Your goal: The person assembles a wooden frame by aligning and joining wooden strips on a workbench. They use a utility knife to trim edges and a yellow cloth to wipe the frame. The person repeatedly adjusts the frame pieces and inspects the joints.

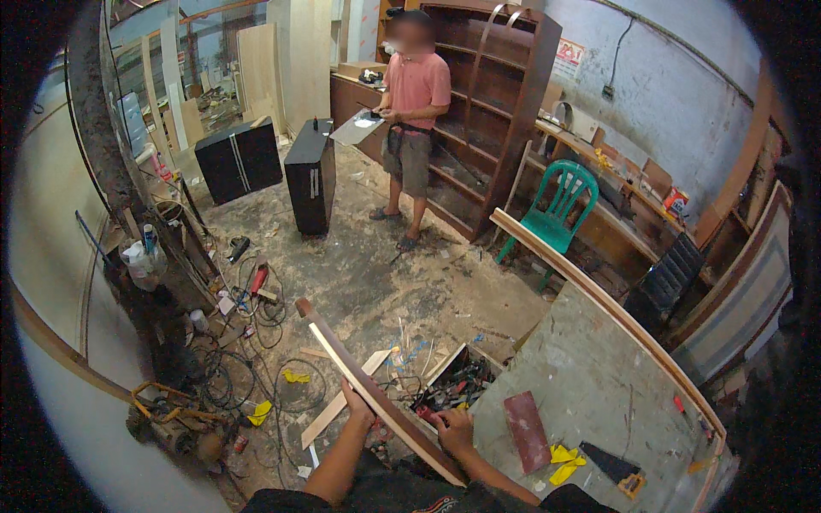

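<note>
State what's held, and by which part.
Left hand holds a long brown-and-pale wooden strip near mid-length; whether the right hand holds anything can't be told.

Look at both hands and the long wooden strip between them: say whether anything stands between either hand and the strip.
Nothing visible blocks the left hand, which grips the wooden strip. At the right hand, beside the strip's right edge, is a small red object; whether it separates hand from strip is unclear.
</note>
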Available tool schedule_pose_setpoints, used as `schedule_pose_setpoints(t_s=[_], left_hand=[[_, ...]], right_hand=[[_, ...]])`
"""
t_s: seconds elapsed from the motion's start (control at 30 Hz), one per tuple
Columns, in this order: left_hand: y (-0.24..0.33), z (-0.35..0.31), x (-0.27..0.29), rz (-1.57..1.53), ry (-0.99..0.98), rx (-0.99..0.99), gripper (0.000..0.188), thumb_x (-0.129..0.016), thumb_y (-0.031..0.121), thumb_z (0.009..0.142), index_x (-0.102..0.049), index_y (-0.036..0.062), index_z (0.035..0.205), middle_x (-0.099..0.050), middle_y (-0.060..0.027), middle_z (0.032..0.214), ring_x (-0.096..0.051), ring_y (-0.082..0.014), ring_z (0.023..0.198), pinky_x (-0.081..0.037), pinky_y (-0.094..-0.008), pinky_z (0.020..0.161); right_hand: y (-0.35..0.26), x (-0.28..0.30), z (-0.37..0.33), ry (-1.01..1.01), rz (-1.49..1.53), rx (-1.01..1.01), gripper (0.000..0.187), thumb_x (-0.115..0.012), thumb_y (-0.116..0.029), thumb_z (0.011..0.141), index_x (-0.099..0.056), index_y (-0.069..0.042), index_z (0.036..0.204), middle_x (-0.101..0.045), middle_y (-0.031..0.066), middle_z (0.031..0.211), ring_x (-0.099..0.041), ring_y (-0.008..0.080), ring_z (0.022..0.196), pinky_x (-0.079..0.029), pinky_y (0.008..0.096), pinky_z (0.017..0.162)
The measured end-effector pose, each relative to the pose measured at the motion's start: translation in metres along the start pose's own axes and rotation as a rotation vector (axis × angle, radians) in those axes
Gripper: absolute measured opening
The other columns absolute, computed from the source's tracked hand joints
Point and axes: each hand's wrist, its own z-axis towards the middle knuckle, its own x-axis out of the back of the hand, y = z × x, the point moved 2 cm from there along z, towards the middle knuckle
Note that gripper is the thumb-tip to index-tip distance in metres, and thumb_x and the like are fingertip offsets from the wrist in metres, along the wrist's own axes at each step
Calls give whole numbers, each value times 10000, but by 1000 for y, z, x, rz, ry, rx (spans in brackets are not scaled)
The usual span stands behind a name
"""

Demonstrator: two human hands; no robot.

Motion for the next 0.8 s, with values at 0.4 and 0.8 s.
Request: schedule_pose_setpoints(t_s=[0.4,0.8], left_hand=[[-1,16,5,-70,33,48,683,-328,722,943,-606,99,911,-595,-89,724,-586,-260,616,-503,-407,596],[0,12,-6,26,71,-86,664,-289,706,972,-588,116,910,-570,-72,663,-581,-240,578,-505,-401,549]], right_hand=[[-14,10,5,-78,144,10,239,-755,-340,860,-764,-109,917,-722,100,940,-649,280,897,-449,441,788],[-65,-23,24,-279,353,-294,350,-848,-271,786,-761,7,981,-736,147,919,-692,254,803,-537,369,753]])
